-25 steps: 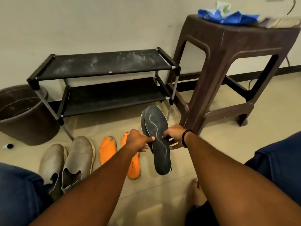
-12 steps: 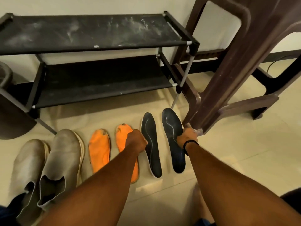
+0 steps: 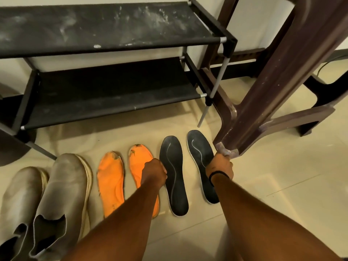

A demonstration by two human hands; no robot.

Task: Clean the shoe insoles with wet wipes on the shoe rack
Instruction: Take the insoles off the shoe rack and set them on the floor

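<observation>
Two dark insoles lie flat on the tiled floor in front of the black shoe rack. My left hand has its fingers curled at the left edge of the left dark insole. Over the middle of the right dark insole sits my right hand, gripping its right edge; the fingertips are hidden. Left of them lie two worn orange insoles. No wet wipes are in view.
A pair of grey slip-on shoes stands at the lower left. A brown plastic stool's leg comes down right beside my right hand. Both rack shelves are dusty and bare. A dark tub's edge shows at far left.
A second ago both hands held the stacked dark insoles up in the air. They now lie side by side on the floor, and the view has tilted down and moved closer.
</observation>
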